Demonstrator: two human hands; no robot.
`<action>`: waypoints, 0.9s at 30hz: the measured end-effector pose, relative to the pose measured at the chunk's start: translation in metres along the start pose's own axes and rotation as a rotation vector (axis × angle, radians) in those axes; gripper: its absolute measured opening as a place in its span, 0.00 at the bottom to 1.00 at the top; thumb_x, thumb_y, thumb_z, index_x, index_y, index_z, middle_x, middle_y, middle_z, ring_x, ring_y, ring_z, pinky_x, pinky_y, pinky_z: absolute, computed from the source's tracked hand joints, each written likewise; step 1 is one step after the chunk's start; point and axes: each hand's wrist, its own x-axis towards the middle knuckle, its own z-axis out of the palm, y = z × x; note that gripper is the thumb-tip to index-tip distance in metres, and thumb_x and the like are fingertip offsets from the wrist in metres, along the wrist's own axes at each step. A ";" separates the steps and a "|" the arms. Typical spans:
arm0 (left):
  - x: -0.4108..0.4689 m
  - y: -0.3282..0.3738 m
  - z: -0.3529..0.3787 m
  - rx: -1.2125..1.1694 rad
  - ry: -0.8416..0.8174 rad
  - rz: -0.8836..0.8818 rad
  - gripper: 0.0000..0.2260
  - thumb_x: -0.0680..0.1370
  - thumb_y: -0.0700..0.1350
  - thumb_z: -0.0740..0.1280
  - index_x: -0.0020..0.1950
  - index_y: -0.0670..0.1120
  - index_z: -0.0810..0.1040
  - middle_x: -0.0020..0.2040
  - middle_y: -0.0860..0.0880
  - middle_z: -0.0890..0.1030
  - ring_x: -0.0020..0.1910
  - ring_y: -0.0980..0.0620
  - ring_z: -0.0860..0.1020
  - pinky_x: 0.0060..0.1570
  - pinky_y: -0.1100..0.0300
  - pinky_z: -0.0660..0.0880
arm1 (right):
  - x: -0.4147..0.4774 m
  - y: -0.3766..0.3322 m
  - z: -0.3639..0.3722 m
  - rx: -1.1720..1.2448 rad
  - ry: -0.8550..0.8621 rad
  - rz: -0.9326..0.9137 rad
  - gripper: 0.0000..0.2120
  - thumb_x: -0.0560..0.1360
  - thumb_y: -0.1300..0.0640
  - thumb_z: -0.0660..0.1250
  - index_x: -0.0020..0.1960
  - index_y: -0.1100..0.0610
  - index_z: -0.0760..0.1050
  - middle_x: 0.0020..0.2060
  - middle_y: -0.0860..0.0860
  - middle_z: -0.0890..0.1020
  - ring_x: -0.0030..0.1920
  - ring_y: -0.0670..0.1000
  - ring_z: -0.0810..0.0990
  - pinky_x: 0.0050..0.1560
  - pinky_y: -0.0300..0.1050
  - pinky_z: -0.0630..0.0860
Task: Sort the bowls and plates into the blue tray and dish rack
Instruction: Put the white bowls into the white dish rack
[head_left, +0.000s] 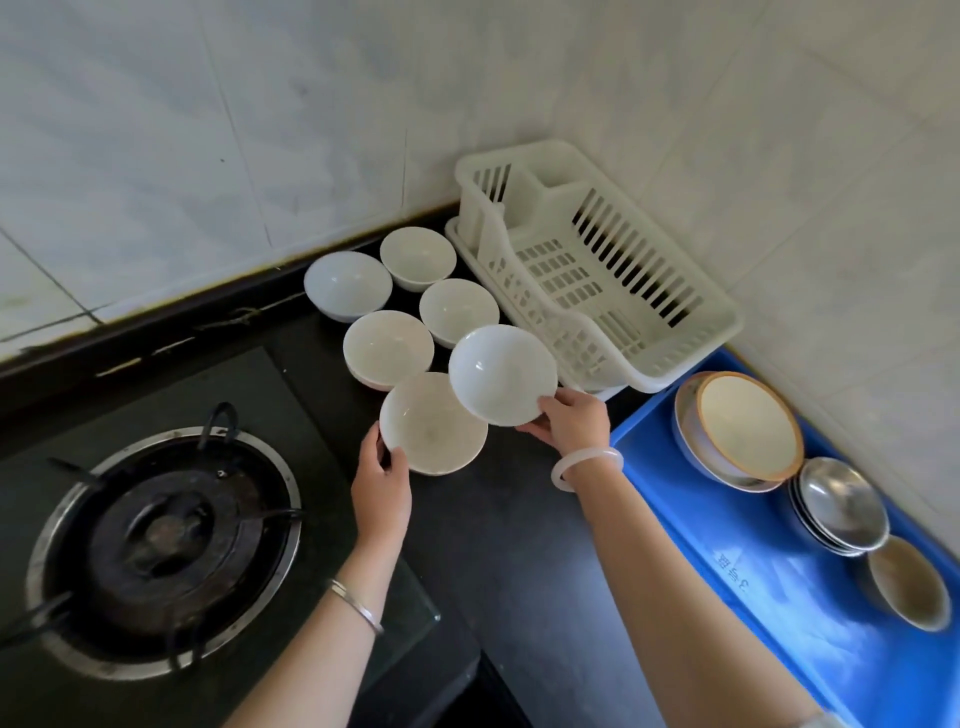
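The right hand (571, 421) is lifting a white bowl (503, 375) off the counter (519, 545), fingers pinching its near rim so it tilts toward the empty dish rack (597, 280) in the back corner. The left hand (382, 483) is cupping the rim of a second bowl (434, 423), probably resting on the counter, fingers closed on its edge, readying the next pick. Four more bowls (388, 349) are waiting behind. The blue tray (753, 597) along the right edge is carrying plates (743, 426) and metal dishes (841, 506).
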 end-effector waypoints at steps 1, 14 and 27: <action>0.001 0.000 -0.001 -0.019 -0.006 -0.006 0.19 0.79 0.42 0.60 0.70 0.50 0.67 0.66 0.46 0.74 0.64 0.47 0.73 0.64 0.45 0.71 | -0.005 0.000 0.002 -0.024 -0.007 -0.001 0.07 0.73 0.66 0.65 0.49 0.60 0.79 0.40 0.55 0.83 0.33 0.50 0.85 0.36 0.44 0.83; 0.004 0.008 -0.007 -0.155 -0.054 -0.080 0.17 0.80 0.48 0.58 0.69 0.49 0.68 0.65 0.45 0.74 0.63 0.45 0.74 0.61 0.50 0.73 | -0.031 0.001 0.035 -0.468 -0.058 -0.007 0.07 0.73 0.61 0.65 0.38 0.53 0.78 0.33 0.52 0.85 0.38 0.50 0.85 0.45 0.44 0.81; 0.010 0.012 -0.008 -0.124 -0.025 -0.096 0.18 0.78 0.41 0.61 0.68 0.49 0.70 0.65 0.44 0.75 0.62 0.46 0.75 0.59 0.51 0.75 | -0.011 0.011 0.040 -0.586 -0.148 0.026 0.10 0.71 0.59 0.68 0.52 0.53 0.74 0.44 0.52 0.80 0.44 0.53 0.81 0.48 0.50 0.81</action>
